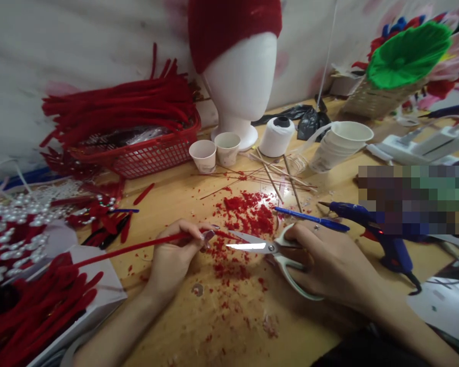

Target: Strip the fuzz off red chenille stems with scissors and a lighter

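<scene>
We look down on a wooden worktop [199, 336] strewn with red fluff scraps [248, 211] around the middle, with a pale wall behind. At ten o'clock a red basket [149, 153] brims with red pipe cleaners; more of them pile on a white box [107, 288] at eight o'clock, beside a heap of pearl beads [15, 224]. At twelve o'clock stands a white foam head [245, 76] wearing a red cap, with two small paper cups [214, 150] and a spool of white thread [277, 135] near its base. Thin wooden sticks [275, 176] lie just past the scraps. A stack of paper cups [338, 142] tilts at two o'clock, and a blue glue gun [382, 232] lies at three o'clock beside a blue pen [309, 218].

Our left hand [176, 257] is curled, thumb and fingers pinching a red pipe cleaner [133, 247] close to its tip, which points toward three o'clock. Our right hand [332, 262] is wrapped through the white handles of scissors [271, 248]; the blades are slightly parted, their points just beside the pipe cleaner's tip above the scraps.
</scene>
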`<state>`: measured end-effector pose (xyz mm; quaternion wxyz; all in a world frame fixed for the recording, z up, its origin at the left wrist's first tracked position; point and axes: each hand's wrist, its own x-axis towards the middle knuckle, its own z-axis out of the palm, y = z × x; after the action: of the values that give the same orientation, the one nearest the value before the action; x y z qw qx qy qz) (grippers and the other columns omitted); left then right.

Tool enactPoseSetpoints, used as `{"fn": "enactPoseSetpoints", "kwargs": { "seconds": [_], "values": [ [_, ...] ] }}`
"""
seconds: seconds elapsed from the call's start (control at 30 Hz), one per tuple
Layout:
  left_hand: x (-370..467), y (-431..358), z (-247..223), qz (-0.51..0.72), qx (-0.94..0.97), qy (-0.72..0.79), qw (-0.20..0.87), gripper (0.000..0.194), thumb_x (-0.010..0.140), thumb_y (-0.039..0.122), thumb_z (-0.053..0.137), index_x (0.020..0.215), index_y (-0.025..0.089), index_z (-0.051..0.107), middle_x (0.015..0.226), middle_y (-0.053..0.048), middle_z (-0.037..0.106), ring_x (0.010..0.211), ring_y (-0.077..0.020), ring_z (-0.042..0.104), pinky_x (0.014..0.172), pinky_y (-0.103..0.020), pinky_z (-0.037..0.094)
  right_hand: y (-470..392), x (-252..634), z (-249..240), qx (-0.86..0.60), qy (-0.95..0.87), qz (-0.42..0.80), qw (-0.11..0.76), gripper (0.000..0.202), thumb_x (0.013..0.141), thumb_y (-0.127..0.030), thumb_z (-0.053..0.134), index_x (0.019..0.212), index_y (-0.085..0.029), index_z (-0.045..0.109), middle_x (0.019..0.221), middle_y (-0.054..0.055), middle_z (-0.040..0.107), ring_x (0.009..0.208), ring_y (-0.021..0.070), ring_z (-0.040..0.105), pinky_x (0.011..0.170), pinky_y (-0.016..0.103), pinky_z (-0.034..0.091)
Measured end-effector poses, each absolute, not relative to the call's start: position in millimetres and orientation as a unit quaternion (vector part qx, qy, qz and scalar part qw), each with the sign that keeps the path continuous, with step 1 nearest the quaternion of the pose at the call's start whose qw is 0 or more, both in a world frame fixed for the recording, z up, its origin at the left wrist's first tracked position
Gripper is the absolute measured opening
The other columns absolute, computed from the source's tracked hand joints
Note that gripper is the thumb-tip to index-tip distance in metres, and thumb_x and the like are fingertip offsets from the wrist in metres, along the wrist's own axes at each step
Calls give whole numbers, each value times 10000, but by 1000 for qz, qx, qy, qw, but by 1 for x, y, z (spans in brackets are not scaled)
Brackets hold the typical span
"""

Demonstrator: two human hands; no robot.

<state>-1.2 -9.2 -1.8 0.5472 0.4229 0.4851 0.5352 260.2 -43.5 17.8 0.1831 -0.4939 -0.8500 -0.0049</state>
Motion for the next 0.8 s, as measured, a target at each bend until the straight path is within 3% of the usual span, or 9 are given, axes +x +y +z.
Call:
{"fn": "enactPoseSetpoints", "kwargs": {
  "seconds": [0.3,0.5,0.8],
  "values": [
    [8,-7,9,524,328,504,603,360,442,239,884,533,171,543,682,22,679,519,-69,537,507,-178,446,-43,259,13,-500,-845,-51,181,143,806,-336,528,759,-203,509,587,17,565,493,142,478,493,265,274],
    [8,-5,12,513,333,514,602,368,447,254,867,532,174,518,602,39,616,516,-65,507,500,-175,420,-42,259,11,-496,-843,-53,199,102,791,-296,514,736,-214,486,553,6,537,467,136,448,482,263,260],
    [7,-3,10,508,317,514,614,386,442,245,868,547,172,504,643,40,631,507,-56,498,512,-179,426,-44,256,6,-496,-843,-52,199,110,787,-286,540,760,-210,466,549,2,540,457,142,478,470,260,282]
  ]
}}
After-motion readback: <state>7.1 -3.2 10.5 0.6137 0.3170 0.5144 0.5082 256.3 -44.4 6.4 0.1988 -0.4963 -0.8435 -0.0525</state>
